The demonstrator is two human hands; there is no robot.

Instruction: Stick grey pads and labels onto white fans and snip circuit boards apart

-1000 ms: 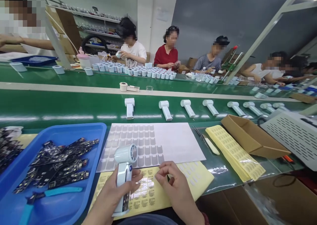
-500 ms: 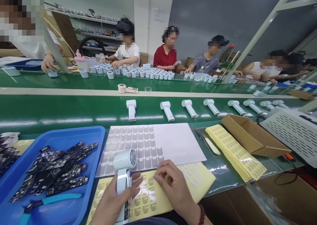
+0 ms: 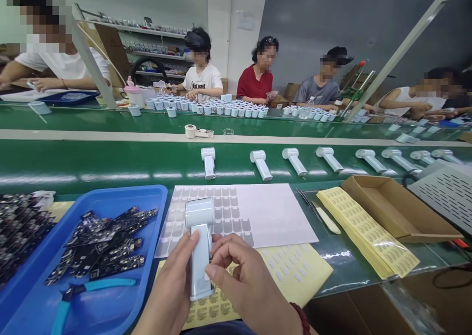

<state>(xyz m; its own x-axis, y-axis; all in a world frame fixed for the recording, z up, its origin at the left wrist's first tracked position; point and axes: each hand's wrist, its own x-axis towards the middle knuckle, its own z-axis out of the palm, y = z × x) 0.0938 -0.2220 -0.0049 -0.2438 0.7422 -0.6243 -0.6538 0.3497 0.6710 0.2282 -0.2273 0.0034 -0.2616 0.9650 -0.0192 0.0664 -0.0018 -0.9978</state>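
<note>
A pale blue handheld fan [image 3: 200,256] stands nearly upright in front of me, its round head on top and the smooth face of its handle towards me. My left hand [image 3: 171,281] is closed round the handle from the left, thumb along its upper edge. My right hand [image 3: 247,281] is pinched against the handle's right lower side; what lies between its fingertips is hidden. Beneath the hands lies a yellow sticker sheet [image 3: 313,271] with small pale and printed labels. Behind the fan is a white sheet [image 3: 276,212] bearing rows of grey stickers.
On the left, a blue tray [image 3: 162,202] holds circuit boards [image 3: 106,241] and cutting pliers [image 3: 106,283]. To the right lie tweezers [image 3: 308,199], yellow label sheets [image 3: 365,231] and a cardboard box [image 3: 398,231]. Several fans [image 3: 261,165] line the green belt [image 3: 110,163]; co-workers [image 3: 256,81] sit beyond.
The fan has turned so its handle's smooth face points at me. My right hand has moved left from over the yellow sheet to touch the handle. The view has shifted slightly left.
</note>
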